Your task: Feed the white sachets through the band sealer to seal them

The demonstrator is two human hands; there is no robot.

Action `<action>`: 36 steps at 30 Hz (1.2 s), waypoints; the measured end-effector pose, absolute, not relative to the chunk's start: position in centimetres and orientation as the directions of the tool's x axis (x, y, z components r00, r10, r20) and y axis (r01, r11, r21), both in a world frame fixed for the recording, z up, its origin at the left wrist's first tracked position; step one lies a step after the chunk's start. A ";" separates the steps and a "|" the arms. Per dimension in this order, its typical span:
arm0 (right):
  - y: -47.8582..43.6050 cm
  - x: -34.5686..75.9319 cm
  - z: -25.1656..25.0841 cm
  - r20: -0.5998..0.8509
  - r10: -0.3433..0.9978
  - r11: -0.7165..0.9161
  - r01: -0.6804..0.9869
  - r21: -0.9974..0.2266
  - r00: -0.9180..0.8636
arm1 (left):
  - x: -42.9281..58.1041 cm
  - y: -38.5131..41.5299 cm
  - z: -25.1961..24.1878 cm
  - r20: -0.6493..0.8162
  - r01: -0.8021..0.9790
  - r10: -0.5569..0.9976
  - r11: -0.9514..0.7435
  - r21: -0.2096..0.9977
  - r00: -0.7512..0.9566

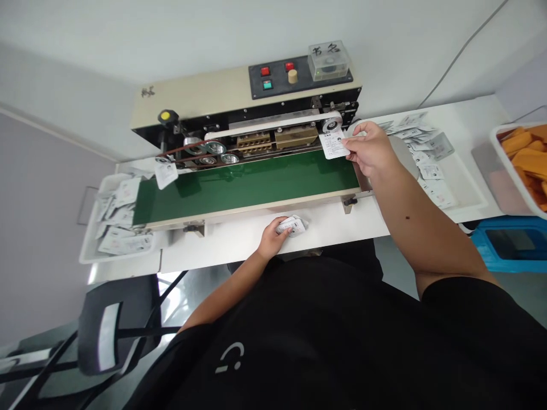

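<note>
1. At the band sealer's (192,105) right end, I have the right grip (368,151) pinched shut on a white printed sachet (334,143), held just beside the pulley (331,125), above the green conveyor belt (245,188).
2. Risk: this close, the pulley could snag the grip; a loose pinch could skew the sachet.
3. Right arm extends forward; left grip (271,239) curls around a sachet bundle (292,225) on the worktop (239,253).
</note>
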State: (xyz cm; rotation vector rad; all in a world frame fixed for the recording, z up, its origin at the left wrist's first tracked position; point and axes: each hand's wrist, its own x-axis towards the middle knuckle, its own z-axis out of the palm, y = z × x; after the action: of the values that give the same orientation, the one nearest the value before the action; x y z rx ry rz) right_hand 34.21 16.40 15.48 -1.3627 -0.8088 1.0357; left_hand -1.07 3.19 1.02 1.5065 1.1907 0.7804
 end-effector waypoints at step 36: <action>-3.4 22.3 5.3 -0.159 0.960 -0.128 -0.146 -0.981 0.232 | 2.0 2.8 0.6 -0.183 0.162 0.909 0.130 0.978 0.374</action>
State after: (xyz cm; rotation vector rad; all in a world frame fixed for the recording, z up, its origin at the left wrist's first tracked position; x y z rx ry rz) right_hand 22.32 -3.39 5.26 -1.3219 -0.8611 1.1869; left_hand 1.97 2.79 0.62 1.3477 1.0752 0.7330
